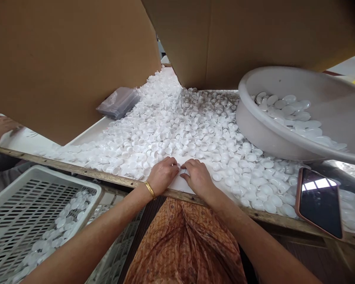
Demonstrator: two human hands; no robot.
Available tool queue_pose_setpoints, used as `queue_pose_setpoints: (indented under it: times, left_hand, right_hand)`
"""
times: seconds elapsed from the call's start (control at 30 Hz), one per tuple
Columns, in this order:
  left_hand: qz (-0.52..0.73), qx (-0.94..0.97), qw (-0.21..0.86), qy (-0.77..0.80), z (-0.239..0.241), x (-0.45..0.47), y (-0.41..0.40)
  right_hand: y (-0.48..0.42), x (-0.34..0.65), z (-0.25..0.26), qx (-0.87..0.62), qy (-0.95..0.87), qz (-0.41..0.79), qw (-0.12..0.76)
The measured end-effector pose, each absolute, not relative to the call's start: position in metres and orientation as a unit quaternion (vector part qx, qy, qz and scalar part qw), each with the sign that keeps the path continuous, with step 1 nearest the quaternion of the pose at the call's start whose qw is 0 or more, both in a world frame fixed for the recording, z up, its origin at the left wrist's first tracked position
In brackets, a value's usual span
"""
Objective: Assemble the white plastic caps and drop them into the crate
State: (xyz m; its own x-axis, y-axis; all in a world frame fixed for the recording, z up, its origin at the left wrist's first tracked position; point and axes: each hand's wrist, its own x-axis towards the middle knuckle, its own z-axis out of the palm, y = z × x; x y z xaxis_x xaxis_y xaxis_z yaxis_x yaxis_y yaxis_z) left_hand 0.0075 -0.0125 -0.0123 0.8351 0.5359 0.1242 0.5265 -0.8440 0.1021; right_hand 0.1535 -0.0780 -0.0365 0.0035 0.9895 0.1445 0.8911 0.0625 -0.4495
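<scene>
My left hand (165, 173), with a gold bangle (150, 190) at the wrist, is at the near edge of the table with its fingers curled in a pinch. Close beside it, my right hand (197, 177) has its thumb and forefinger bent towards the left fingertips. Something small and whitish seems to lie between the two hands, too small to name. Beyond and around them spreads a thick layer of small, glossy white, shallow oval pieces (165, 130), shaped like spoon bowls.
A large whitish basin (266, 130) with more white pieces stands at right. A phone (319, 201) lies over the wooden table edge (106, 176). Cardboard panels (62, 59) rise behind, near a plastic-wrapped pack (118, 103). A slatted crate (26, 189) stands lower left; another person's hand (0, 128) is far left.
</scene>
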Motion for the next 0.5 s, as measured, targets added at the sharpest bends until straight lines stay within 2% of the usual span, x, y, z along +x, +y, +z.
queue_pose_setpoints:
  times: [0.2, 0.37, 0.5]
  left_hand:
    - [0.017, 0.980, -0.015, 0.197, -0.001, 0.016, -0.005]
    - [-0.014, 0.982, -0.025, 0.186, 0.001, 0.021, -0.005]
    - [-0.006, 0.981, -0.027, 0.192, -0.004, 0.021, -0.005]
  right_hand:
    - [-0.074, 0.153, -0.041, -0.675, -0.677, 0.141, 0.257]
    - [-0.075, 0.154, -0.039, -0.676, -0.676, 0.159, 0.247]
    - [-0.068, 0.163, -0.033, -0.667, -0.655, 0.233, 0.268]
